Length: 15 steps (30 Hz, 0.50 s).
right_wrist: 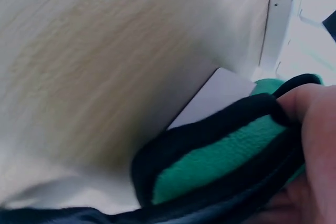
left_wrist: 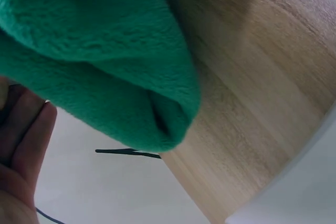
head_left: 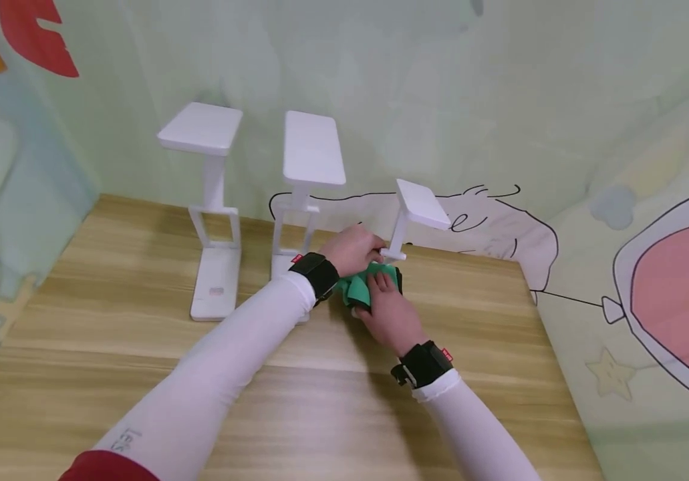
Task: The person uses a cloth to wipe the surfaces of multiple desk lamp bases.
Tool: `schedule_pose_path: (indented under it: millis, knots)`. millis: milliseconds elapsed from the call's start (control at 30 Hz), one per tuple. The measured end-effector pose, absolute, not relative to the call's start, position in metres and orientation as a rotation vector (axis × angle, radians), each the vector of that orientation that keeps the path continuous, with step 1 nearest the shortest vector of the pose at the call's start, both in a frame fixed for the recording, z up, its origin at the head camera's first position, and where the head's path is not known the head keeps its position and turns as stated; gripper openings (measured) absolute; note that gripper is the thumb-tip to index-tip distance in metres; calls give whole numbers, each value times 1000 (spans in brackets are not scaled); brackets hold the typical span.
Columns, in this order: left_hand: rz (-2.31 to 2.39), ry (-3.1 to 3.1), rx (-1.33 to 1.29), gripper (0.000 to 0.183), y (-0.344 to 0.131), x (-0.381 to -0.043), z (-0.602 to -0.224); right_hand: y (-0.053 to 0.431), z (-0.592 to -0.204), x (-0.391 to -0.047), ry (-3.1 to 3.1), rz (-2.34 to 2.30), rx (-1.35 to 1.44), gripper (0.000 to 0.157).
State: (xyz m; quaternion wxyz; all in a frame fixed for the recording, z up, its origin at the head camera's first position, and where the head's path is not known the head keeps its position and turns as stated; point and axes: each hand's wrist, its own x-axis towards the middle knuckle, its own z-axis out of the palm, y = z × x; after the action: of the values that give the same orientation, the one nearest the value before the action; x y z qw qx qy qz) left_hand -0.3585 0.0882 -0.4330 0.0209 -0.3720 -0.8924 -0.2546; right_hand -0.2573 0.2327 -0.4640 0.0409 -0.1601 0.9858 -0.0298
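A small white folding desk lamp (head_left: 421,204) stands at the right of three lamps, its lower part hidden behind hands and cloth. My left hand (head_left: 353,250) grips it around the joint low on its stem, fingers curled. With my right hand (head_left: 391,310) I hold a green plush cloth (head_left: 357,290) with black edging against the lamp's base. In the right wrist view a corner of the white base (right_wrist: 218,95) sticks out past the cloth, and the fingers and thumb pinch its black border. The cloth's folds fill much of the left wrist view, beside my left fingers.
Two taller white folding lamps stand to the left, one at the far left (head_left: 214,280) and one in the middle (head_left: 313,150), close to my left forearm. The wooden table (head_left: 127,374) meets a wall (head_left: 380,80) with printed drawings behind the lamps.
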Motion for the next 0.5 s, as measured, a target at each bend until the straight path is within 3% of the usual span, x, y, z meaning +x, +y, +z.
schedule_pose_path:
  millis: [500]
  knots:
    - [-790,-2758,-1185,14,89,-362,-435,232,-458,-242,2985,30,-691,74]
